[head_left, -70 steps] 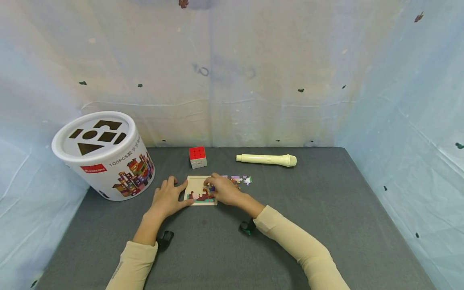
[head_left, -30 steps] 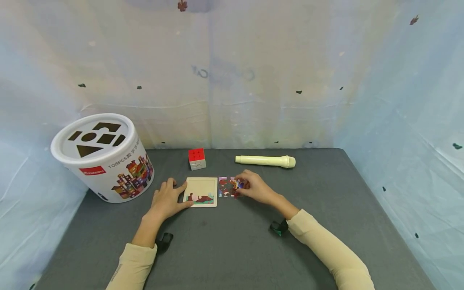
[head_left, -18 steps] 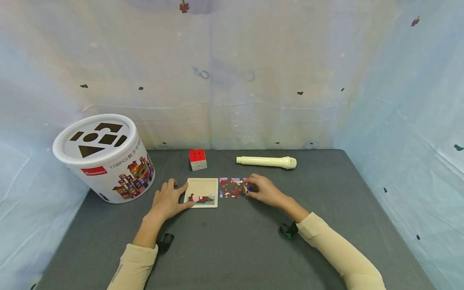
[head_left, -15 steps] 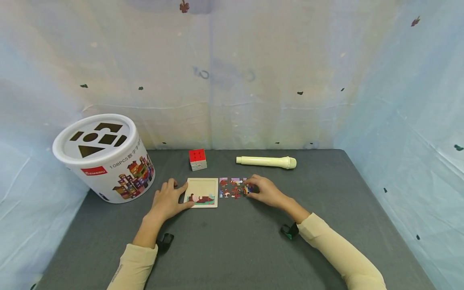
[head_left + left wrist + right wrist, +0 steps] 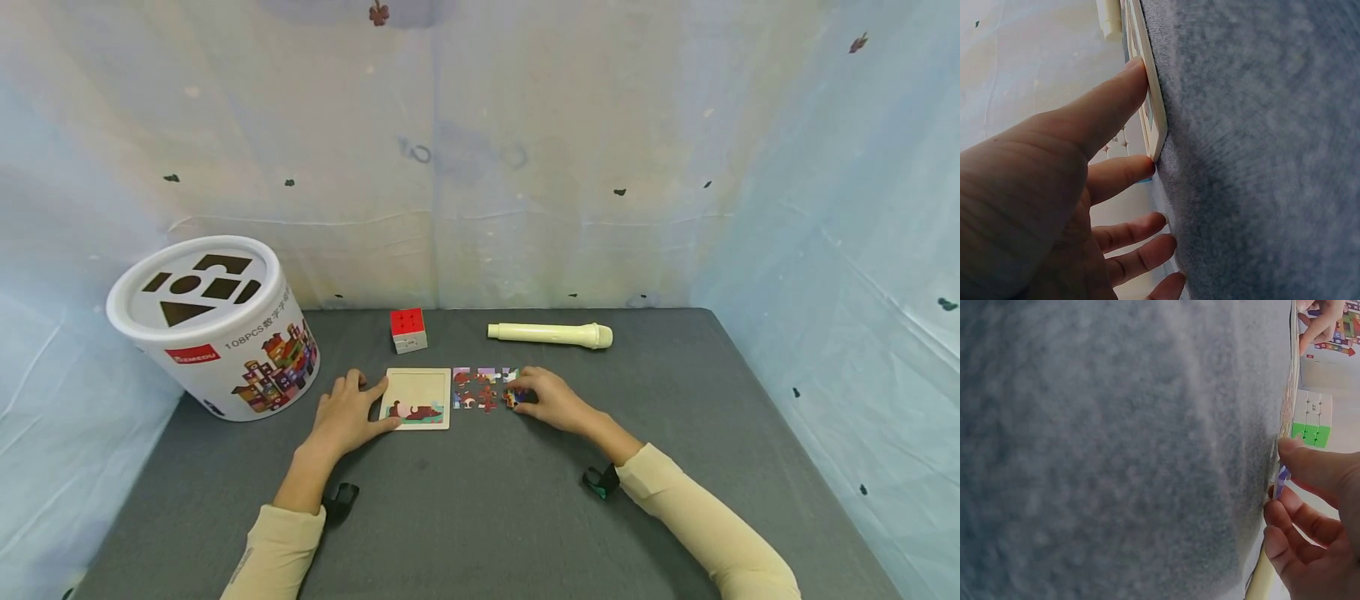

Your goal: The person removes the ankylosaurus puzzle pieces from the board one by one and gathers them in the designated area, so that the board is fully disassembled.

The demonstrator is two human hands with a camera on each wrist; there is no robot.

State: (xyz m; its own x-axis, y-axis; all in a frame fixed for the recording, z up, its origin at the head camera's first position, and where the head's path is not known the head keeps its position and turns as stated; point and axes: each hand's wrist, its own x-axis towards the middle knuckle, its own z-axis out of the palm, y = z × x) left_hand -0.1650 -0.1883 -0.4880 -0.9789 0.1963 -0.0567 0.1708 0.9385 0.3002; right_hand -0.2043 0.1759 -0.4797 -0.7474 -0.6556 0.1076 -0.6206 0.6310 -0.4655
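The puzzle board (image 5: 418,385) is laid flat on the worktop (image 5: 465,517), with picture showing only along its near side. It is steadied by the left hand (image 5: 347,414): its fingers are spread, the thumb resting on the near left part of the board and the index finger set against its left edge. Just right of the board, loose puzzle pieces (image 5: 487,398) are laid out in short rows. At the near right end of these, one small piece (image 5: 513,397) is pinched between the thumb and fingers of the right hand (image 5: 552,400); whether a neighbour is touched by it cannot be told. The step in hand is judged to be the setting of this piece in line with the others. It is best gripped lightly by its sides, kept level, and released only once lying flat, so that the neighbours are not nudged. The board should be pressed only gently, lest it be tipped or pushed into the loose pieces.
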